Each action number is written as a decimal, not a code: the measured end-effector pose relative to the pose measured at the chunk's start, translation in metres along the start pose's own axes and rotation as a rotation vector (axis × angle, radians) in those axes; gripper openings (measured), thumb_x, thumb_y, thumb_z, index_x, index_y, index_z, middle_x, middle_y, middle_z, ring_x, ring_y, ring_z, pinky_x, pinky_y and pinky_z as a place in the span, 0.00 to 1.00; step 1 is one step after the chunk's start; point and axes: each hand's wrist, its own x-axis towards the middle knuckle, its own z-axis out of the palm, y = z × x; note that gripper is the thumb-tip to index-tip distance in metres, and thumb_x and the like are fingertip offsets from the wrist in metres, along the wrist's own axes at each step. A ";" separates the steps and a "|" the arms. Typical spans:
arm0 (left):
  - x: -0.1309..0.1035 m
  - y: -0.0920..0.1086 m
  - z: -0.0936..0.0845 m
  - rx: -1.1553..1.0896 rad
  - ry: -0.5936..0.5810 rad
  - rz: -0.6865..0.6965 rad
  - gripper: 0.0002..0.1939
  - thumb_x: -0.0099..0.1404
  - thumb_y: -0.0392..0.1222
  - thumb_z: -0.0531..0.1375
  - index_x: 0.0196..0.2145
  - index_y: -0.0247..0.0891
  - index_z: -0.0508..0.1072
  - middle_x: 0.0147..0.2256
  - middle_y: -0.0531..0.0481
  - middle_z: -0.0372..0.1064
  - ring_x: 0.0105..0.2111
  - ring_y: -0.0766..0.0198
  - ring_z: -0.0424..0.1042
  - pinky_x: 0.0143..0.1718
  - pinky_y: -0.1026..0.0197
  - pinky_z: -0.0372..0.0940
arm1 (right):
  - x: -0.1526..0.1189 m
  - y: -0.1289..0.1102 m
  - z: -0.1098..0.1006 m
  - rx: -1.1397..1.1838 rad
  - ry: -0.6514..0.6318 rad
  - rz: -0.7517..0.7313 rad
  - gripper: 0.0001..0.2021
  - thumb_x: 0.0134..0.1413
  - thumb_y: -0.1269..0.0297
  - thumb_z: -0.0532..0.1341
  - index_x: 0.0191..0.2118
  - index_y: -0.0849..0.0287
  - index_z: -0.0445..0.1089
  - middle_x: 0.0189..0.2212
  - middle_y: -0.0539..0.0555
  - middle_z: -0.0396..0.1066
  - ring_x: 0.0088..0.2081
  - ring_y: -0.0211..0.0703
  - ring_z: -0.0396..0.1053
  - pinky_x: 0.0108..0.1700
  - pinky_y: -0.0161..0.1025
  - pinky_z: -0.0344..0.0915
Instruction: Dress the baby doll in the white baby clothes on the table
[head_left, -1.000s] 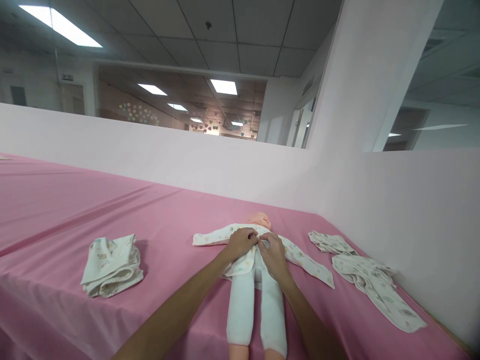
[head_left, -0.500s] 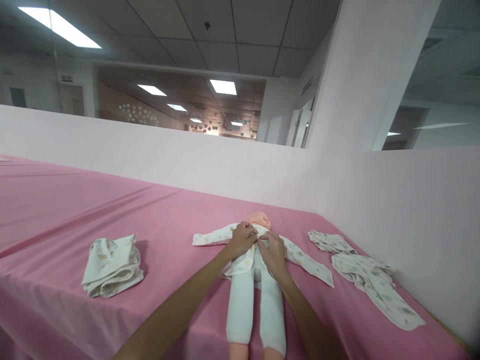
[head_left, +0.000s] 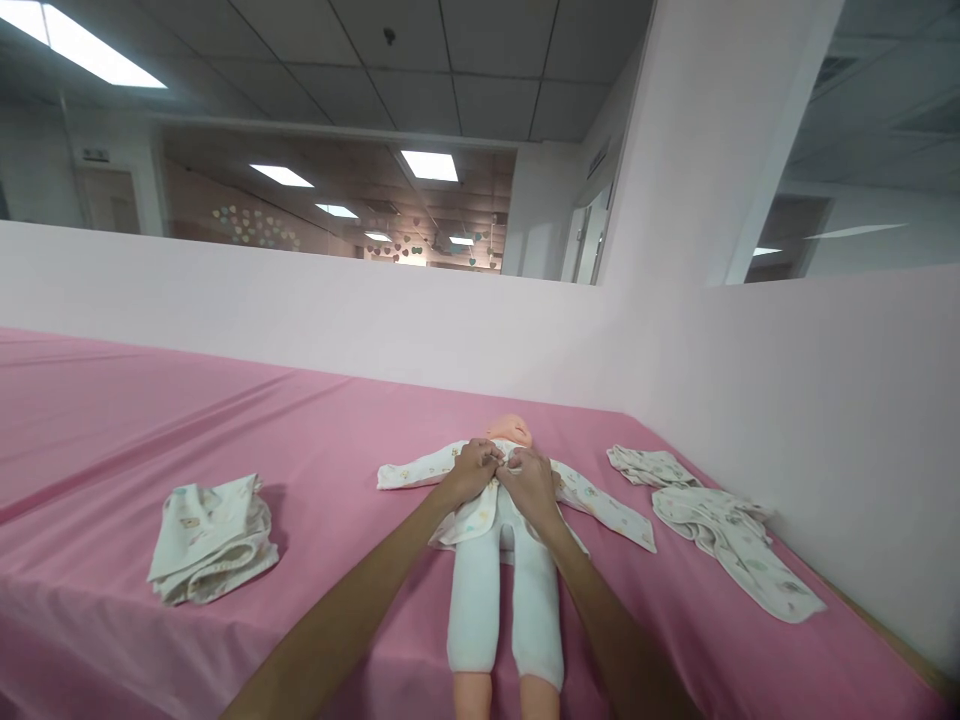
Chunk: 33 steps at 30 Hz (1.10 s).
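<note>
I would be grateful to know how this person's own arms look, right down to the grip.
No sleeve shows on the left forearm or right forearm, and no watch, bracelet or marking is visible. The left grip and right grip are bare, ungloved hands; any ring would be too small to make out.

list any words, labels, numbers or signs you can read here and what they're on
No text is legible.
Sign above left door: too blurred to read.
Sign by right doorway: too small to read.
Long-sleeved baby top: any lettering in its print is too small to tell.
</note>
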 end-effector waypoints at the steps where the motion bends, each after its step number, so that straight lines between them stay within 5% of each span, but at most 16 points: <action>1: 0.000 0.001 -0.001 -0.001 0.000 0.002 0.10 0.63 0.34 0.55 0.37 0.38 0.76 0.47 0.45 0.69 0.51 0.59 0.66 0.53 0.59 0.61 | 0.000 0.000 0.000 0.003 -0.003 -0.003 0.07 0.44 0.62 0.59 0.21 0.56 0.65 0.33 0.52 0.74 0.43 0.49 0.66 0.43 0.40 0.55; 22: 0.001 0.002 -0.004 0.056 -0.003 0.028 0.12 0.65 0.42 0.54 0.35 0.37 0.76 0.41 0.48 0.71 0.45 0.59 0.68 0.49 0.58 0.60 | -0.007 0.012 -0.004 0.064 -0.033 -0.081 0.10 0.58 0.64 0.50 0.35 0.54 0.68 0.42 0.51 0.73 0.46 0.48 0.64 0.48 0.44 0.51; 33: -0.004 0.010 -0.004 0.066 0.006 0.013 0.13 0.66 0.43 0.54 0.38 0.40 0.78 0.45 0.48 0.72 0.49 0.58 0.67 0.52 0.59 0.58 | -0.008 0.010 -0.003 0.096 0.002 -0.033 0.09 0.57 0.62 0.50 0.30 0.55 0.64 0.39 0.51 0.72 0.44 0.47 0.63 0.47 0.44 0.51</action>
